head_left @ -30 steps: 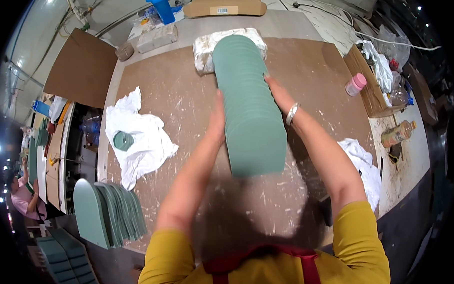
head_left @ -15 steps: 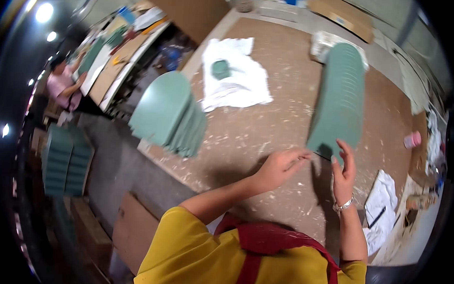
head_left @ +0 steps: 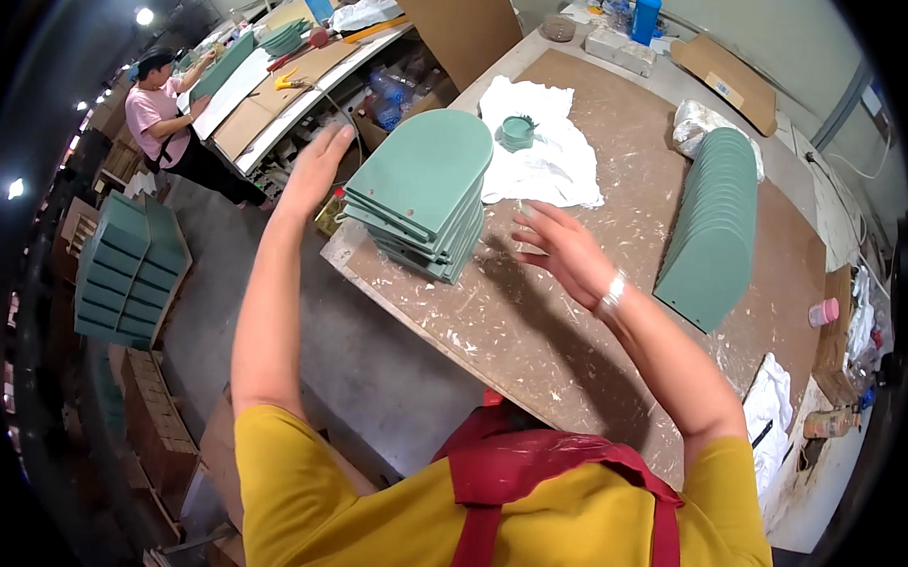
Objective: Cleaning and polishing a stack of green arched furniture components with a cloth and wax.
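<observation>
Green arch-topped flat panels stacked at the table corner
We have turned from the standing row of green panels; left hand and right hand now flank the stack, fingers spread, gripping nothing.

Yellow shirt, red apron, silver bracelet

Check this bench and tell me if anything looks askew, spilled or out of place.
The nearer stack of green panels is uneven: its boards are fanned, edges not flush, and it sits at the table's corner. Both hands are open, the left hand and right hand either side of it. White flecks and smears mark the tabletop. The far row of panels looks tidy.
</observation>
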`<state>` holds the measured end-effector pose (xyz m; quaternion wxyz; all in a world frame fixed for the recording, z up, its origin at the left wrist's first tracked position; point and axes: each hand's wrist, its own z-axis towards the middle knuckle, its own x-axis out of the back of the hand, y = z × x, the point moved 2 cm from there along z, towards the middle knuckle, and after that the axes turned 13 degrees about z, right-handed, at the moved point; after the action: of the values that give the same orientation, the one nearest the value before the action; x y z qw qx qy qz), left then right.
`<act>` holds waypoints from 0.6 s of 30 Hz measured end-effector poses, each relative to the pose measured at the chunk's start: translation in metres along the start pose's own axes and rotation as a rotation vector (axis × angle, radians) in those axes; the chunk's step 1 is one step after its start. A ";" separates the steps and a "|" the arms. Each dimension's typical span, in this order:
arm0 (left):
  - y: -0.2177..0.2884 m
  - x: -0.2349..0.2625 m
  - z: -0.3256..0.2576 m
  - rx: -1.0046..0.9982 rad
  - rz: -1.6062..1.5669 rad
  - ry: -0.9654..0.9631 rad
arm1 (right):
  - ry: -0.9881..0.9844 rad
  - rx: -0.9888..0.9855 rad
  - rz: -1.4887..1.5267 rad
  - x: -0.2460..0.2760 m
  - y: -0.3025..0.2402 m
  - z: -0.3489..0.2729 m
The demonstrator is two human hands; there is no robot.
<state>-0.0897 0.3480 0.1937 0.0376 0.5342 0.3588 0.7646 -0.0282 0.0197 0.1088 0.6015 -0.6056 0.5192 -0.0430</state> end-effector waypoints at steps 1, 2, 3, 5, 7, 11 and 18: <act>-0.006 -0.003 0.007 -0.031 0.020 -0.166 | -0.009 -0.015 0.040 -0.015 0.000 0.014; -0.012 -0.008 0.009 0.017 0.051 -0.367 | -0.007 -0.042 0.011 -0.028 0.000 0.027; -0.016 -0.014 0.010 0.064 0.085 -0.567 | 0.005 -0.070 -0.017 -0.039 0.001 0.039; -0.018 -0.021 0.008 -0.068 0.044 -0.601 | 0.018 -0.105 -0.048 -0.056 0.003 0.057; -0.023 -0.026 0.005 0.001 -0.053 -0.524 | 0.021 -0.110 -0.045 -0.066 0.007 0.068; -0.025 -0.037 0.000 0.003 -0.318 -0.507 | 0.053 -0.122 -0.066 -0.074 0.014 0.078; -0.005 -0.046 -0.014 -0.043 -0.295 -0.369 | -0.002 0.008 -0.066 -0.075 0.001 0.059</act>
<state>-0.0835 0.3243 0.1526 0.2255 0.6056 0.4036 0.6477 -0.0234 0.1114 0.1352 0.6026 -0.6202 0.4981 -0.0643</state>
